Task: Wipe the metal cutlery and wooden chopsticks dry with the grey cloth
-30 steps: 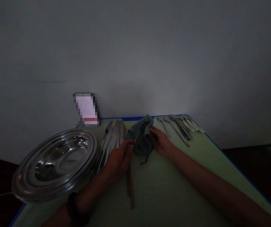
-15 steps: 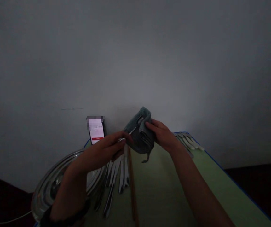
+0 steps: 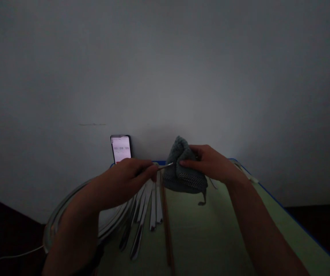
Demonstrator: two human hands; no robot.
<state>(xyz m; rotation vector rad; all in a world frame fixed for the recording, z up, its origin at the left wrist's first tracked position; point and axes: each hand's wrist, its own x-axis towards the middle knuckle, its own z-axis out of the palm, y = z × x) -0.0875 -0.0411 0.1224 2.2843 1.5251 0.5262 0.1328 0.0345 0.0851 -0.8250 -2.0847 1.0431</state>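
My left hand (image 3: 133, 172) is closed in a pinch on a thin metal piece of cutlery (image 3: 165, 166). Its far end runs into a folded grey-green cloth (image 3: 185, 178), which hides the head, so its exact kind does not show. My right hand (image 3: 207, 161) grips the cloth from the right, thumb on the near side and fingers behind. The bundle is held up over the table, with a hanging loop at its lower right corner. Below my left hand, several metal table knives (image 3: 144, 209) lie fanned out beside long brown chopsticks (image 3: 167, 226).
A round shiny metal dish (image 3: 111, 226) sits at the left, partly behind my left forearm. A lit phone (image 3: 122, 147) leans on the wall (image 3: 165, 76). Several pale-handled utensils (image 3: 251, 176) lie at the green table's (image 3: 205, 234) back right corner.
The cloth and my right hand have moved right and slightly down. My left hand has shifted a little right, and more of the thin metal now shows between hand and cloth.
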